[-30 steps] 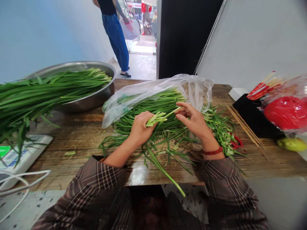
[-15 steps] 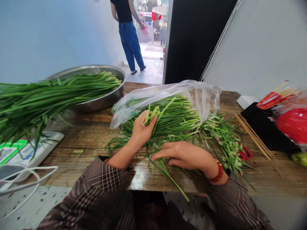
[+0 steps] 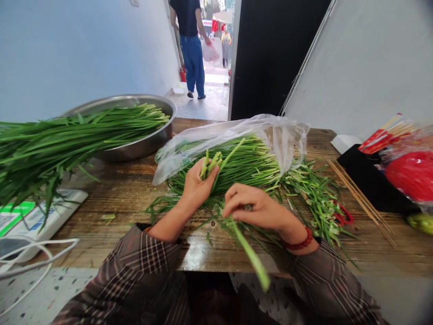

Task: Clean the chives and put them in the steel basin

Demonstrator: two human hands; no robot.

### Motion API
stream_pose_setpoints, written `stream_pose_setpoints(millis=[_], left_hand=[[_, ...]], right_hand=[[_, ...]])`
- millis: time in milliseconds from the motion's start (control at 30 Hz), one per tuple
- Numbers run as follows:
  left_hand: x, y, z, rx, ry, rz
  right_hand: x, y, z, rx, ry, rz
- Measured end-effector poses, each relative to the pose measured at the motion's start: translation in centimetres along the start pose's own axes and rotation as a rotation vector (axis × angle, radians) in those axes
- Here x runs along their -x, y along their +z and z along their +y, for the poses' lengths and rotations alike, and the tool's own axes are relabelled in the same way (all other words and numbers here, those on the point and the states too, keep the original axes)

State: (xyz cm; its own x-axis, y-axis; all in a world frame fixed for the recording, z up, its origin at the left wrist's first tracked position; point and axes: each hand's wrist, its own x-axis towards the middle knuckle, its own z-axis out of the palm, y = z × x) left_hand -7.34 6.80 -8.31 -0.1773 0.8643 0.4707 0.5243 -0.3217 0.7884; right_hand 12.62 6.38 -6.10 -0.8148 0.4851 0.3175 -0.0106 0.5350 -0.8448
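Note:
My left hand [image 3: 197,183] is closed around a small bunch of garlic chives [image 3: 211,164], their pale cut ends poking up past the thumb. My right hand [image 3: 253,205] pinches a green chive stalk [image 3: 252,257] that slants down over the table's front edge, blurred by motion. Behind both hands lies a large pile of chives [image 3: 243,158], partly covered by a clear plastic bag [image 3: 203,135]. Loose trimmings and leaves [image 3: 314,194] are heaped to the right of my right hand.
A steel basin [image 3: 135,149] with long chives [image 3: 101,126] stands at left, near a white scale [image 3: 64,207] and cables. On the right are wooden sticks [image 3: 361,203], red-handled scissors [image 3: 343,214] and a black box [image 3: 365,180]. A person [image 3: 192,54] walks in the doorway.
My right hand has risen slightly and closed its fingers on a stalk. The left keeps its bunch nearly in place. The person has moved farther out through the doorway.

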Motion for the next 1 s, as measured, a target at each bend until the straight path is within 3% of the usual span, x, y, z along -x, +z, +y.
stream_pose_setpoints(millis=[100, 200, 333, 600, 1000], left_hand=[[0.0, 0.0, -0.2, 0.035, 0.004, -0.034], [0.2, 0.0, -0.1, 0.082, 0.018, -0.122], [0.4, 0.1, 0.6, 0.056, 0.038, -0.24], [0.6, 0.5, 1.1, -0.023, 0.112, -0.291], [0.7, 0.8, 1.0, -0.12, 0.161, -0.217]], right_hand=[[-0.2, -0.1, 1.7, -0.191, 0.173, 0.367], [-0.6, 0.2, 3.5, -0.344, 0.33, 0.538], [-0.8, 0.4, 4.2, -0.386, 0.344, 0.583], [-0.9, 0.5, 4.0, -0.26, 0.32, 0.604], [-1.0, -0.3, 2.7, -0.354, 0.267, 0.748]])
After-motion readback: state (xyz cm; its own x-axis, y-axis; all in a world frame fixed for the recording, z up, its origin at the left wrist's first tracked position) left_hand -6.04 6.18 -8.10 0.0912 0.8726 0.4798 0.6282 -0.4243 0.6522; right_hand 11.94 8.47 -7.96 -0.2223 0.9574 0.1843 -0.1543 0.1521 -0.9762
